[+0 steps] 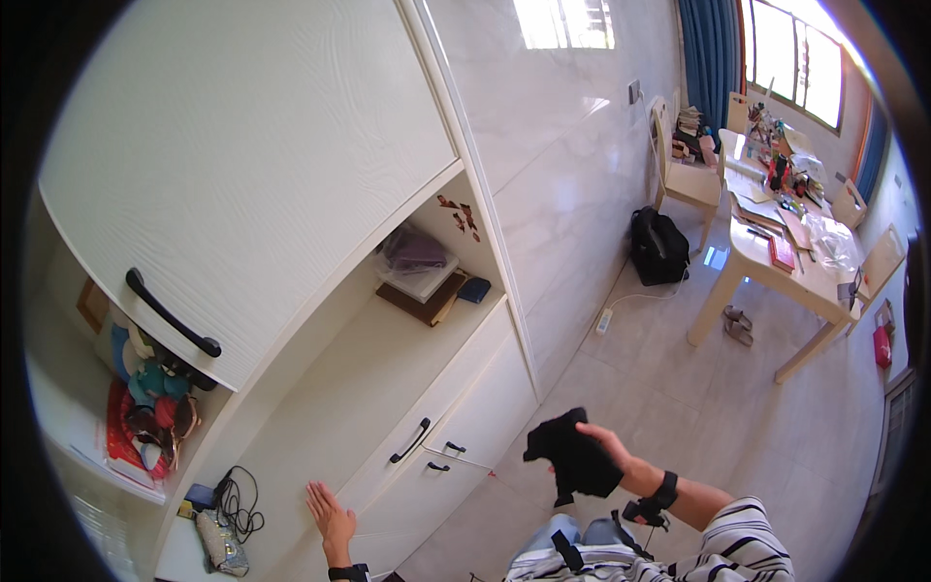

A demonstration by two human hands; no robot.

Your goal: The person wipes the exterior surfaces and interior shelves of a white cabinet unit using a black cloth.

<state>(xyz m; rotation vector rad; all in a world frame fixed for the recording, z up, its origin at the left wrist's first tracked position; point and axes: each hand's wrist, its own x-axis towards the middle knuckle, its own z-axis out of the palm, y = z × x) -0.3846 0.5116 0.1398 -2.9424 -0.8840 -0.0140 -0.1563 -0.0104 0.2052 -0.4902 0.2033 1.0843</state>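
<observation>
A bunched black cloth hangs from my right hand, whose fingers grip its edge above the floor. My left hand holds nothing; its fingers lie stretched out at the white shelf surface of a cabinet niche, near the front edge. Whether the palm presses on the surface is hard to tell. Left of that hand are a coiled black cable, a glittery silver pouch and a small blue box. Each wrist wears a black strap.
Above the niche is a white cabinet door with a black handle. Books and a dark blue case sit at the niche's far end. Beyond stand a black bag, a power strip and a cluttered table.
</observation>
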